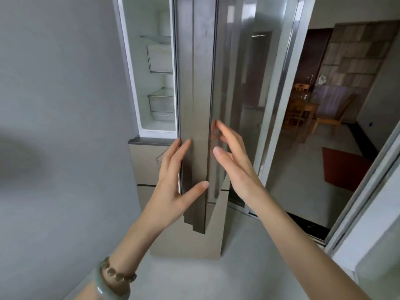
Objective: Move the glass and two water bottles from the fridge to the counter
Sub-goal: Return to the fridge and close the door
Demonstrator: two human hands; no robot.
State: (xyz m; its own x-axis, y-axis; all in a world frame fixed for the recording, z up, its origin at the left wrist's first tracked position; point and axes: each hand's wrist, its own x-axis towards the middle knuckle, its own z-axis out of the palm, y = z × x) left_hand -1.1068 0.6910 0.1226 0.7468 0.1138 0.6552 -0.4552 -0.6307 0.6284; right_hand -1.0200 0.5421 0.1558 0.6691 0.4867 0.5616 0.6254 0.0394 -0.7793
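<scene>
Your left hand (173, 187) rests straight-fingered on the edge of the fridge door (195, 105), grip released. Your right hand (236, 167) hovers just beside it, fingers spread, holding nothing.

**Two bands on my left arm**

My left hand (173, 189) and my right hand (236, 165) have slim fingers with short, rounded, natural-looking nails. My left forearm (138, 239) and right forearm (303, 241) are bare as far as the view reaches. Near the wrist of the left one I wear two pieces side by side. One is a bracelet (118, 276) of squarish brown-amber stones on gold-coloured links. Nearer the elbow sits a thick, smooth bangle (108, 293) of pale milky green, cut off by the bottom edge.
</scene>
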